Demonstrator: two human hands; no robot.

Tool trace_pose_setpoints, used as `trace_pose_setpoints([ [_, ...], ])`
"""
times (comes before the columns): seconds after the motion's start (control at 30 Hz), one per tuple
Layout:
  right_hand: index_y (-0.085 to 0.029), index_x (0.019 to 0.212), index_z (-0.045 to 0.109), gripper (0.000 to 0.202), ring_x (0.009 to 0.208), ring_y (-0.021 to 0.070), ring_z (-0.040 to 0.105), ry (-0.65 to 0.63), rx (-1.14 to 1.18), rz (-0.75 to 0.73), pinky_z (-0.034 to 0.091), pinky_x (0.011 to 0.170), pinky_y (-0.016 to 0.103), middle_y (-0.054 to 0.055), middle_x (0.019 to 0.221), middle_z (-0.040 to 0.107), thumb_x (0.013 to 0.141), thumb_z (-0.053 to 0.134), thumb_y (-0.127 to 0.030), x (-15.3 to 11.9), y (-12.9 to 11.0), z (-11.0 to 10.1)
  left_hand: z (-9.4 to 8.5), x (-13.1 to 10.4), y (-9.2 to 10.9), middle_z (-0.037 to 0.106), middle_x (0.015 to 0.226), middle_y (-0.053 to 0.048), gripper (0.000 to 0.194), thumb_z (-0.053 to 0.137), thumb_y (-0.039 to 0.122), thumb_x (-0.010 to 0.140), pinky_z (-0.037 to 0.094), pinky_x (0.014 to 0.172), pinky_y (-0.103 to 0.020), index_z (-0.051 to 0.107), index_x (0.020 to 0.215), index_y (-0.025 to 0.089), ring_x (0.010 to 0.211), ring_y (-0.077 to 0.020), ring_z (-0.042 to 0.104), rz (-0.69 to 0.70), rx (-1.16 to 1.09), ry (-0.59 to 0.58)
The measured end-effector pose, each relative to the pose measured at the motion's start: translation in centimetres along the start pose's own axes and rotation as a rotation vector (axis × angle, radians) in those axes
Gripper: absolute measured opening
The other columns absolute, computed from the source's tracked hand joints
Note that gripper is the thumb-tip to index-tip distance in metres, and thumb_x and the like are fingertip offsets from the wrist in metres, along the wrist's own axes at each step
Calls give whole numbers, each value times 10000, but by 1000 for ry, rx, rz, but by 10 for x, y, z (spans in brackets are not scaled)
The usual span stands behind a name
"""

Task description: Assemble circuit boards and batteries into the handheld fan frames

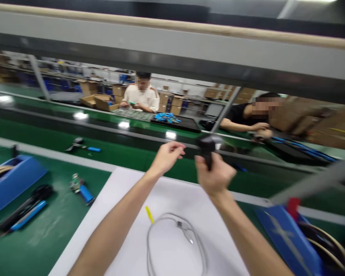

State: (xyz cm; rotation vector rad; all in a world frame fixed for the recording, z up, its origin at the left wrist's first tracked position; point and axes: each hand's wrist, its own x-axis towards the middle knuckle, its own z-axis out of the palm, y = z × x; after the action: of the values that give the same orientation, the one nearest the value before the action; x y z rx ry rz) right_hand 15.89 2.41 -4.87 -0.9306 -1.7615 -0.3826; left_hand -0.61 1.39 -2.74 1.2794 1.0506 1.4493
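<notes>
My right hand point(217, 172) is closed around the handle of a black handheld device point(208, 147) and lifts it above the far side of the white sheet. Motion blurs the device's wide head, so its exact kind is unclear. Just left of it hovers my left hand point(168, 157), fingers loosely bent and apart from the device, with nothing visible in them. Below both hands, a coiled grey cable point(149, 245) lies on the white sheet point(126, 188), beside a small yellow strip point(149, 214).
Blue bins point(14, 180) point(290, 237) flank the sheet. On the green bench at left lie a circuit board with a blue cell point(86, 194) and a black handle-shaped part point(25, 209). Across the line, two people point(142, 96) point(244, 117) work near trays of blue parts point(166, 118). A shelf beam point(172, 46) crosses overhead.
</notes>
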Motion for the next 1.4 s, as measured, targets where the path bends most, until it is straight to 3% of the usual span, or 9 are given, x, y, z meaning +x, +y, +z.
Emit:
trace_pose_setpoints([
  [0.13,-106,1298,616,517,751,229,698,11,-15,267,484,669,286,126,914,734,1023,379,-474,3,-9,19,13,0,-15,735,965,-102,424,584,526,891,475,676,-266,706,1023,142,829,-191,669,92,-64,-12],
  [0.23,-176,1471,477,524,814,241,696,-238,-43,307,476,668,292,119,1036,724,1023,392,-434,-5,-18,37,19,-3,-27,722,885,-64,420,737,515,781,476,730,-272,702,967,140,831,-195,653,172,-39,-22],
  [0.4,-218,1530,374,636,922,250,656,-562,115,325,473,734,312,92,1055,704,932,535,-364,-12,-14,32,9,4,-40,726,871,-76,473,812,492,696,482,770,-296,713,965,116,857,-216,652,63,-75,73],
  [0.5,-188,1397,527,669,794,194,613,-656,430,477,462,709,290,33,881,681,802,684,-451,0,2,24,-10,13,-41,735,923,-103,537,801,526,704,487,730,-297,718,1036,111,855,-218,655,1,-59,69],
  [0.57,-155,1142,666,469,654,135,533,-699,667,594,423,615,254,4,756,616,812,646,-488,8,14,20,-23,16,-39,731,933,-104,528,789,515,738,481,710,-276,720,1086,123,841,-195,646,-64,-85,-54],
  [0.7,-153,827,626,346,521,85,383,-777,969,732,291,449,214,-35,621,470,818,605,-498,16,31,12,-38,16,-38,708,922,-88,485,735,476,826,474,702,-262,691,1198,169,766,-152,621,-187,-261,-326],
  [0.93,-137,916,652,307,524,84,398,-797,967,620,277,443,214,-33,627,486,835,578,-423,19,39,5,-35,15,-42,683,936,-81,442,708,424,859,499,735,-305,672,1221,173,768,-162,616,-215,-361,-414],
  [1.2,-156,937,660,245,687,125,507,-625,676,351,379,643,252,-3,782,608,955,474,-315,14,36,12,-34,16,-47,639,875,-59,452,722,445,836,503,710,-299,673,1194,174,740,-149,578,-245,-373,-362],
  [1.4,-179,1074,718,294,993,230,536,-725,86,71,404,874,344,101,999,627,1025,441,-264,-14,53,40,-34,25,-82,705,958,-102,570,710,599,762,479,703,-286,633,1114,157,798,-175,605,-263,114,-157],
])
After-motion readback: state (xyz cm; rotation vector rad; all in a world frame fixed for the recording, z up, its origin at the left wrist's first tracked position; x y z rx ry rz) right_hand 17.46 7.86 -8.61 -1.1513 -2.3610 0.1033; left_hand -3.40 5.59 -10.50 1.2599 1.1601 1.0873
